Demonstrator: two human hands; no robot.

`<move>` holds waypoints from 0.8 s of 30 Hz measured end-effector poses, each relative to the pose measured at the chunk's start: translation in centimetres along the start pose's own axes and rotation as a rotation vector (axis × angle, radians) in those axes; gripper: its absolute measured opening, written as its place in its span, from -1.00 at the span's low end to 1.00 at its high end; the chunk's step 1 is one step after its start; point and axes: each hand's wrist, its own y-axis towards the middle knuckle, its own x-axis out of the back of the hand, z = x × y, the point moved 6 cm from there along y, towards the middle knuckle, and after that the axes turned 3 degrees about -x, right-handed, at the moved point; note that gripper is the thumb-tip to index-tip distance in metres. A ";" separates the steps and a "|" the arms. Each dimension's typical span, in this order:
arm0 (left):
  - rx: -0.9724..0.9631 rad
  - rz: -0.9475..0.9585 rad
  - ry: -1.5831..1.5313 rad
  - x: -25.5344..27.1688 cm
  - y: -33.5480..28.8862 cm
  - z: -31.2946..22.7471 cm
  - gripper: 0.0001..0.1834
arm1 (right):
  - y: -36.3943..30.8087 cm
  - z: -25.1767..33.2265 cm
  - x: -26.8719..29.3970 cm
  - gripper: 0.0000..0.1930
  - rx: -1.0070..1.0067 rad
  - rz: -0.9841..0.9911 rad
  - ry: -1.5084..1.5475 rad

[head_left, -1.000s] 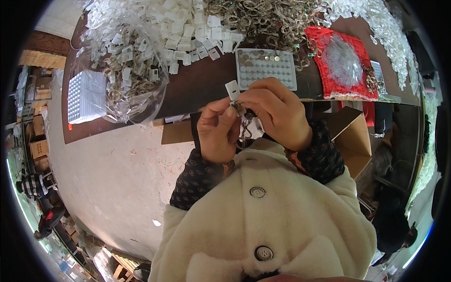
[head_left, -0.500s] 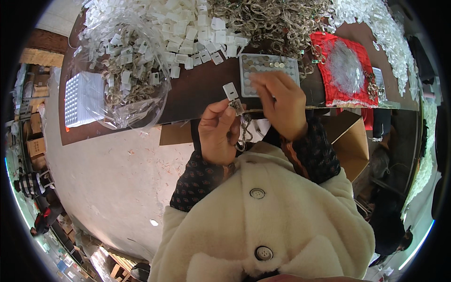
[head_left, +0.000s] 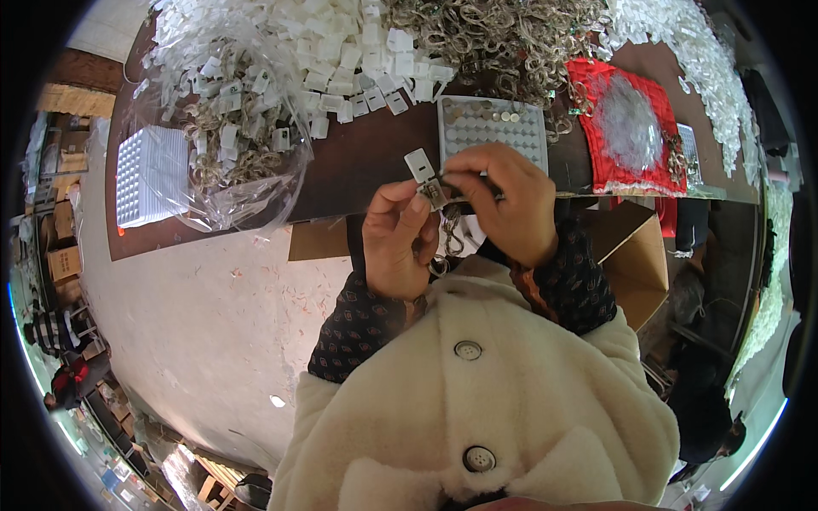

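My left hand (head_left: pixel 398 234) pinches a small white plastic battery case (head_left: pixel 418 166) by its lower half. The case is hinged open, its slotted lid standing up and small metal parts showing in the half by my thumb. From it a coiled light-string wire (head_left: pixel 452 234) hangs down between my hands. My right hand (head_left: pixel 511 200) is closed in a pinch, fingertips right against the open case; what they hold is hidden. Just beyond that hand lies a pale tray (head_left: pixel 492 136) of round pockets, with several coin cells (head_left: pixel 507 117) in its far rows.
White cases (head_left: pixel 341 68) and coiled wire strings (head_left: pixel 503 34) are heaped along the far side. A clear plastic bag (head_left: pixel 239 145) of cased strings and stacked white trays (head_left: pixel 153 175) stand left. Right lies red cloth (head_left: pixel 603 170) under clear plastic pieces. A cardboard box (head_left: pixel 635 264) is below the table edge.
My right hand has come back from over the coin-cell tray to the open case, its fingertips now against it. My left hand keeps the case in nearly the same place.
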 end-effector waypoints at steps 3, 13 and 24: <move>-0.007 0.018 0.016 -0.1 -0.3 0.1 -0.85 | -0.6 1.3 -0.3 -0.86 0.033 0.004 0.038; 0.055 -0.027 -0.012 0.1 -1.8 0.1 -0.86 | -1.8 3.8 0.7 -0.77 0.189 0.103 0.041; 0.159 0.043 -0.096 -1.1 -2.8 0.9 -0.81 | -3.2 -0.1 -1.3 -0.77 -0.609 0.218 0.926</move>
